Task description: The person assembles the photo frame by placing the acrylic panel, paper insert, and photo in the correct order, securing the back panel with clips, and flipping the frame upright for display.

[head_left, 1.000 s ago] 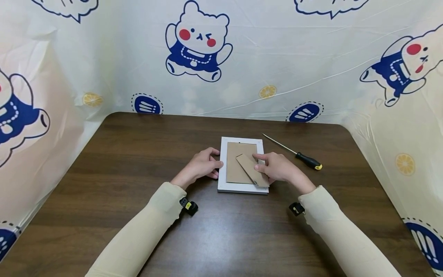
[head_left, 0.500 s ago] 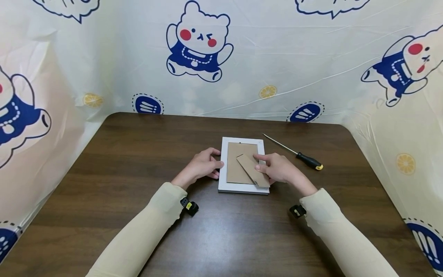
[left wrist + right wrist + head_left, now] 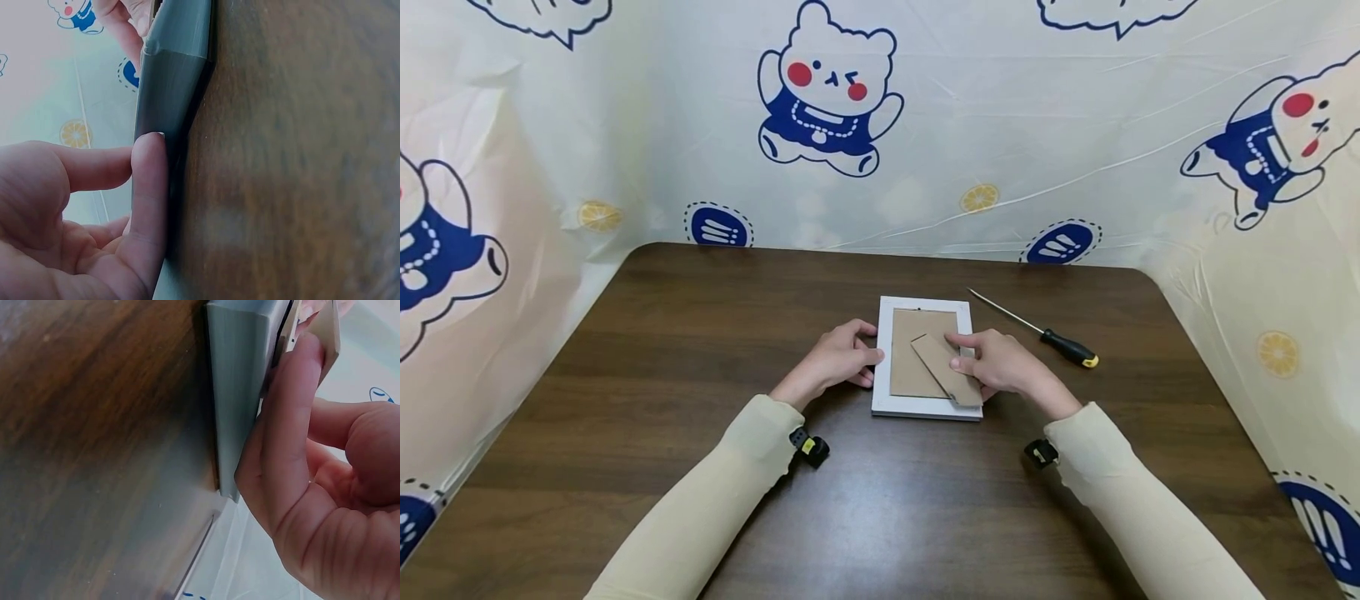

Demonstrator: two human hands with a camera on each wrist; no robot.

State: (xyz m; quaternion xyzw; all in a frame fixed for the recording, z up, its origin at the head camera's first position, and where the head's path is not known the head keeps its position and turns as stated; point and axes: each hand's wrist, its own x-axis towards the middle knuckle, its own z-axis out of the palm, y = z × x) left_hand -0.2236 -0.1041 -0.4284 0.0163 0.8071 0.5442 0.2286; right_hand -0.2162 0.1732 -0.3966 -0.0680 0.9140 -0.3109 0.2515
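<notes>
A white picture frame [image 3: 913, 406] lies face down, its brown backing board [image 3: 906, 367] upward. A brown easel stand [image 3: 942, 367] slants across the board, its lower end over the frame's lower right corner. My left hand [image 3: 831, 360] holds the frame's left edge, thumb on the border; in the left wrist view its fingers run along the frame's side [image 3: 169, 94]. My right hand [image 3: 1007, 362] pinches the stand at its right edge. The right wrist view shows the stand [image 3: 329, 337] tilted up off the back, with a finger beneath it and beside the frame's side [image 3: 240, 381].
A screwdriver [image 3: 1047, 335] with a black and yellow handle lies right of the frame, its shaft pointing to the back left. The dark wooden table [image 3: 700, 317] is enclosed by a pale curtain [image 3: 962, 108] printed with cartoon bears.
</notes>
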